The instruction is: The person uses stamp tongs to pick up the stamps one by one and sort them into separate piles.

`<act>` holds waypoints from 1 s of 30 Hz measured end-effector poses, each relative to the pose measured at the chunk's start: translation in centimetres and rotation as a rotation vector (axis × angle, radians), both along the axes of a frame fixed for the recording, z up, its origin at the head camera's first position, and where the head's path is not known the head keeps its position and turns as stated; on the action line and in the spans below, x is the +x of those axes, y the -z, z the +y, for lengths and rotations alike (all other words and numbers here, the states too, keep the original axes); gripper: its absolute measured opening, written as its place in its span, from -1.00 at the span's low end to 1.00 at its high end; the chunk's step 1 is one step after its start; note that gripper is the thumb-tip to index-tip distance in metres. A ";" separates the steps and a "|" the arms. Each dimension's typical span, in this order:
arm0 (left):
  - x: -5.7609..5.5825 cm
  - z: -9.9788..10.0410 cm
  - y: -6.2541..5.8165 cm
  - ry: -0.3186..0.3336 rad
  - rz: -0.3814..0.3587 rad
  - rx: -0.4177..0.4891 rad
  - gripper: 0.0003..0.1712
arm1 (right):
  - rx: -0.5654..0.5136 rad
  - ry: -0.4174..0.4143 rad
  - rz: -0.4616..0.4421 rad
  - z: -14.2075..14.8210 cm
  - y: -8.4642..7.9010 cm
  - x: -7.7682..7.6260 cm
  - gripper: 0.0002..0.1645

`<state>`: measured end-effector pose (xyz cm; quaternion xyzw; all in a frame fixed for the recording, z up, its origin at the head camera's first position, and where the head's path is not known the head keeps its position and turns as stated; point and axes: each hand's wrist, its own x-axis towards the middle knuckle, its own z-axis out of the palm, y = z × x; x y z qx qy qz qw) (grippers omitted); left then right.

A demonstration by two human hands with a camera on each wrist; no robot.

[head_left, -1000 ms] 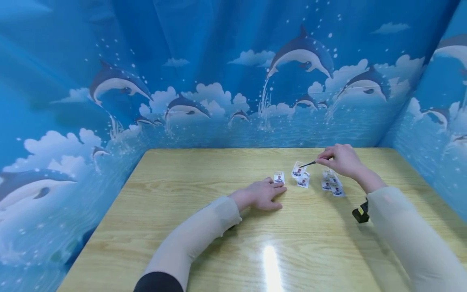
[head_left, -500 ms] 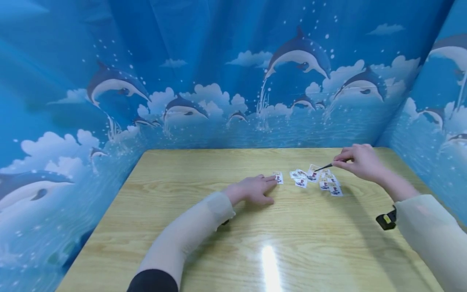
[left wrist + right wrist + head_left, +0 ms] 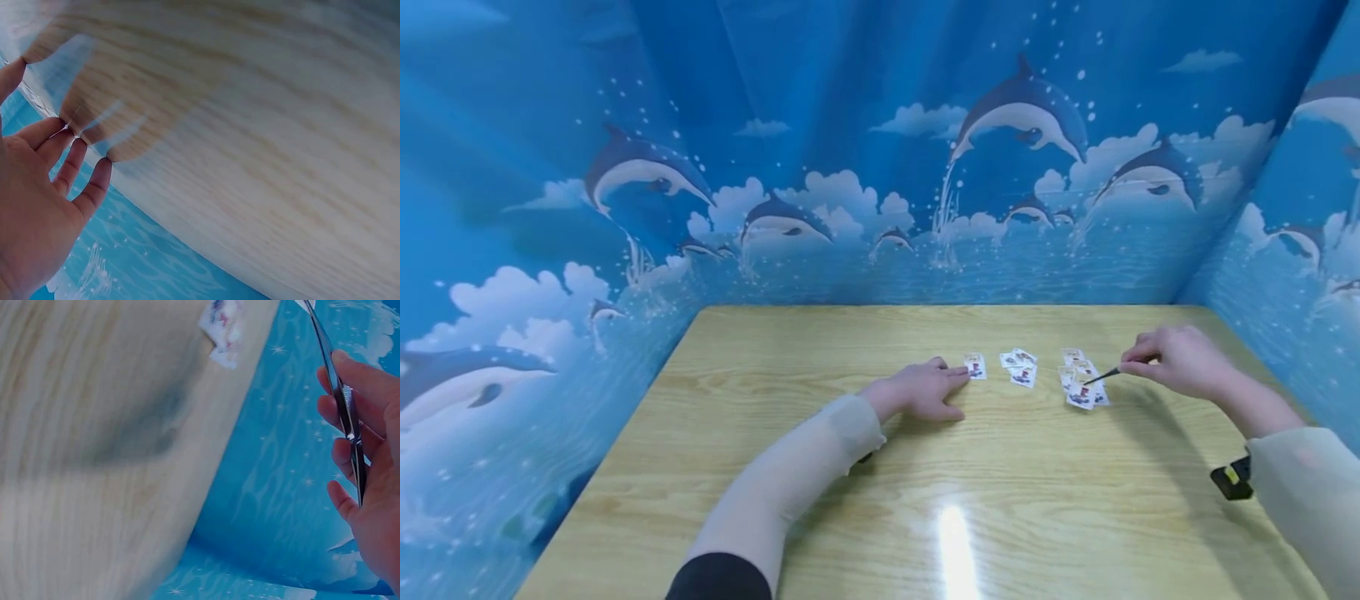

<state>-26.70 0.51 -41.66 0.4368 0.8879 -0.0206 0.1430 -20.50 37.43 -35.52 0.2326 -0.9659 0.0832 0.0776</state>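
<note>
While right hand (image 3: 1180, 360) pinches tweezers (image 3: 341, 403), left hand (image 3: 925, 390) rests, fingers extended; printed card (image 3: 1080, 397) looks light, bendy, easily creased: best nipped by edge.

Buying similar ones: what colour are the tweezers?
Dark silvery grey; the right wrist view shows the tweezers best.

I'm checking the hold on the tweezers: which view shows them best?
The right wrist view: the tweezers lie large across the right hand, most of their length visible. The head view shows only a thin front part over a card; the left wrist view shows none.
</note>
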 end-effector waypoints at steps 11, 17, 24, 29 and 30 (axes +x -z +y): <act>0.1 0.0 0.0 -0.014 -0.008 -0.008 -0.16 | 0.124 -0.013 -0.028 -0.4 1.3 -1.1 -0.85; 0.1 -0.1 -0.1 -0.022 -0.015 -0.009 -0.16 | 0.148 -0.023 -0.017 -1.0 1.2 -1.7 -0.88; 0.1 0.0 -0.1 -0.019 -0.012 -0.018 -0.17 | 0.164 -0.038 0.020 -0.8 1.6 -2.0 -0.91; 0.1 0.1 0.0 -0.026 -0.017 -0.021 -0.16 | 0.154 -0.029 0.019 -0.7 1.9 -2.1 -0.91; 0.1 0.1 0.0 -0.027 -0.017 -0.022 -0.16 | 0.151 -0.025 0.018 -0.6 1.9 -2.1 -0.90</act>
